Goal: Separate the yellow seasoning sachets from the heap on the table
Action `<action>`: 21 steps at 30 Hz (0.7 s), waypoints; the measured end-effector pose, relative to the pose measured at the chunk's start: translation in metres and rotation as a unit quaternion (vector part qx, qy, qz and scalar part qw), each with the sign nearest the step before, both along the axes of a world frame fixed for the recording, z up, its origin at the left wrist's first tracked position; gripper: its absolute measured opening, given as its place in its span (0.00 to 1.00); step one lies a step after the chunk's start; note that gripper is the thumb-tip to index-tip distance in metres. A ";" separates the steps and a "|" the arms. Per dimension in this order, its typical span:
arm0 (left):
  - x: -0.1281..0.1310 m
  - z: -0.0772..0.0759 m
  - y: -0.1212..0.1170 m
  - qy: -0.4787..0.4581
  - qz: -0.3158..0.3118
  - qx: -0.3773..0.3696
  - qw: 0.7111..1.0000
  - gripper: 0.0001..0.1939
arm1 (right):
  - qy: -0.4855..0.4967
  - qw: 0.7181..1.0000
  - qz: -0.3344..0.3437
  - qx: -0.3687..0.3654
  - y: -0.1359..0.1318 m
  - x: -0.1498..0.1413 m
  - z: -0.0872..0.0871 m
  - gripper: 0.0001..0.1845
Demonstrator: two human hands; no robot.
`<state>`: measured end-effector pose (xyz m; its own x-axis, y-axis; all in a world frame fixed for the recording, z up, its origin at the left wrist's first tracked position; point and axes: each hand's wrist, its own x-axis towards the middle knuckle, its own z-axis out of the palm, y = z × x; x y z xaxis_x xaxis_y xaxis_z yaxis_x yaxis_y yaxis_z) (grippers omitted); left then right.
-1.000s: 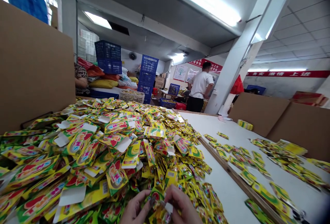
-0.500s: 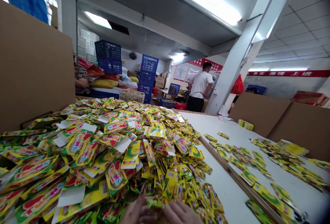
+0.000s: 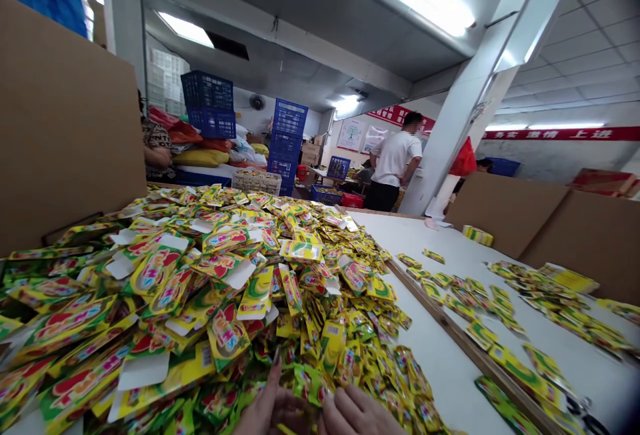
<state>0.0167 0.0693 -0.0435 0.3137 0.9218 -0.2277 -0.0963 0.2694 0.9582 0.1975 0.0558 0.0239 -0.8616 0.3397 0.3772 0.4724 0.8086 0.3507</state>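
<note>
At the bottom centre, both my hands are at the near edge of a large heap of printed yellow-and-green cartons point(image 3: 227, 338) and small packets. My left hand point(image 3: 267, 405) has one digit stretched upward, apart from the other fingers, which are bent beside a small green packet point(image 3: 309, 381). My right hand point(image 3: 357, 411) has its fingers bent together at the packet's right end and seems to pinch it. Its lower part is hidden by the fingers. Several cartons have open white flaps. Small shiny packets point(image 3: 410, 381) lie right of my hands.
A wooden strip point(image 3: 435, 311) edges the heap. Beyond it, the white table point(image 3: 415, 238) holds rows of packets and scissors point(image 3: 585, 415). A cardboard sheet point(image 3: 65, 128) stands at left. Blue crates point(image 3: 287, 138) are stacked behind; a person in a white shirt point(image 3: 395, 158) stands there.
The green packet shows more clearly between my hands, and my right hand has shifted slightly right. The camera view has tilted a little. The heap looks the same.
</note>
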 end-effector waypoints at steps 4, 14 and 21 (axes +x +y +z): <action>0.004 -0.008 0.003 -0.063 -0.011 0.013 0.998 0.25 | -0.038 0.996 0.051 -0.064 0.003 0.017 -0.001 0.21; 0.004 0.013 -0.004 -0.071 0.037 0.078 0.994 0.22 | 0.406 0.847 -0.104 -0.328 0.006 0.004 -0.028 0.07; 0.006 0.014 -0.007 -0.095 0.022 0.063 0.993 0.25 | 0.332 0.895 -0.177 -0.238 0.010 -0.020 -0.040 0.10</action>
<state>0.0231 0.0624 -0.0296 0.2986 0.9531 -0.0497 -0.2871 0.1394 0.9477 0.1778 0.0662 -0.0163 -0.3074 0.8053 0.5070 0.7048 0.5507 -0.4473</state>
